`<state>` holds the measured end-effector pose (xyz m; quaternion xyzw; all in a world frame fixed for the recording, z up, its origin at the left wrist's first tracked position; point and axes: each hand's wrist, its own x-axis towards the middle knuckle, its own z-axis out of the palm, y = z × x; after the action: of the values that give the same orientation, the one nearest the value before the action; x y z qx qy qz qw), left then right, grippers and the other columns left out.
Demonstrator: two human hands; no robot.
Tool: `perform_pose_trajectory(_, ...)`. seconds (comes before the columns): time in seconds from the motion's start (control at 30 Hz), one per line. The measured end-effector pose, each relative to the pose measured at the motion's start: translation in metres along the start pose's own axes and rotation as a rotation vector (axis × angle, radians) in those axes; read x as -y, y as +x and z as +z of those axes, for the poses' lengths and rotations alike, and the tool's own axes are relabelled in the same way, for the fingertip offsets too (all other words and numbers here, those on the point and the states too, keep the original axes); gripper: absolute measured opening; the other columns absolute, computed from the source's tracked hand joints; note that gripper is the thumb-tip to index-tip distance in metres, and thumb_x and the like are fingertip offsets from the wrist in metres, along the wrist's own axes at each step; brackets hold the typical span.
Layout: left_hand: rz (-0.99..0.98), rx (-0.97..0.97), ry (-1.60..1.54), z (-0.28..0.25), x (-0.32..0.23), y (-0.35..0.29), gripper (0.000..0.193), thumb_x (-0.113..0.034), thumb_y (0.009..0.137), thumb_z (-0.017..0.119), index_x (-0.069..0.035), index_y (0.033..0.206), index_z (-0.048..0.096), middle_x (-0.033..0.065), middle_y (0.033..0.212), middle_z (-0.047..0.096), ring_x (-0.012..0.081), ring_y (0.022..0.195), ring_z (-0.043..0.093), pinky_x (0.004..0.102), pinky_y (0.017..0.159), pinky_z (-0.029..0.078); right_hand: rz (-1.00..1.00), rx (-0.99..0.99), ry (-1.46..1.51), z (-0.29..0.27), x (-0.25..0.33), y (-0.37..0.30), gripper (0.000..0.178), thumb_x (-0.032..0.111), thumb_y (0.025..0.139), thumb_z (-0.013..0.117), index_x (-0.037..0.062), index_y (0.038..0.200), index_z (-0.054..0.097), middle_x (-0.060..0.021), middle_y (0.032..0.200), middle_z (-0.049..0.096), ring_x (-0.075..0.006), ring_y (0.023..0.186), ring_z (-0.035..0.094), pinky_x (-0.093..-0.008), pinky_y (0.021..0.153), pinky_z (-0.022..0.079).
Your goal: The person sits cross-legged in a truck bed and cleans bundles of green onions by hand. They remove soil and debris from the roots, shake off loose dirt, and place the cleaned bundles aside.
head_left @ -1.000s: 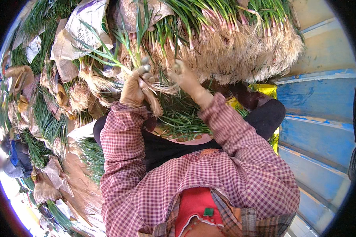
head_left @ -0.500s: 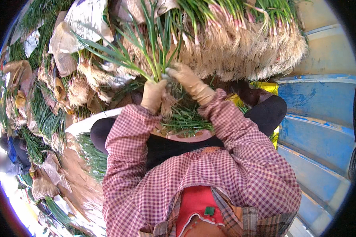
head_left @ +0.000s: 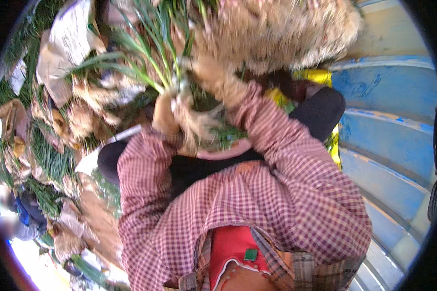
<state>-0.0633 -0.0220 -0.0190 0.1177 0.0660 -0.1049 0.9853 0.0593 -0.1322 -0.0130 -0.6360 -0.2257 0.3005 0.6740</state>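
Purple-and-white checked shirt, foreground. Left hand closed around a bunch of green-leaved plants at the stem bases, with pale roots spilling out beside it. Right hand at the stems, blurred; whether it grips cannot be told. Beyond: heaped root masses; right, a blue panelled wall.
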Motion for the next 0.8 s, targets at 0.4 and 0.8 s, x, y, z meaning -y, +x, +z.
perform_pose_trajectory(0.4, 0.38, -0.599, 0.726, 0.058, -0.05, -0.04, 0.039, -0.02, 0.083, 0.057, 0.002, 0.112, 0.046, 0.0189, 0.1, 0.057, 0.0257, 0.076, 0.062, 0.0372, 0.06, 0.053, 0.752, 1.02, -1.406, -0.155, -0.13, -0.125, 0.067, 0.007, 0.062, 0.074, 0.0058, 0.124, 0.047, -0.0149, 0.122, 0.051, -0.0301, 0.111, 0.049, -0.0374, 0.092, 0.042)
perform_pose_trajectory(0.8, 0.434, 0.068, 0.482, 0.169, -0.124, 0.029, 0.033, -0.014, 0.086, 0.053, -0.003, 0.116, 0.042, 0.002, 0.083, 0.052, 0.0108, 0.061, 0.048, 0.0225, 0.057, 0.047, -0.207, -0.626, -1.099, -0.165, 0.073, -0.002, 0.027, 0.015, 0.084, 0.051, 0.003, 0.109, 0.051, -0.0153, 0.1, 0.06, -0.0244, 0.09, 0.059, -0.0335, 0.084, 0.046)
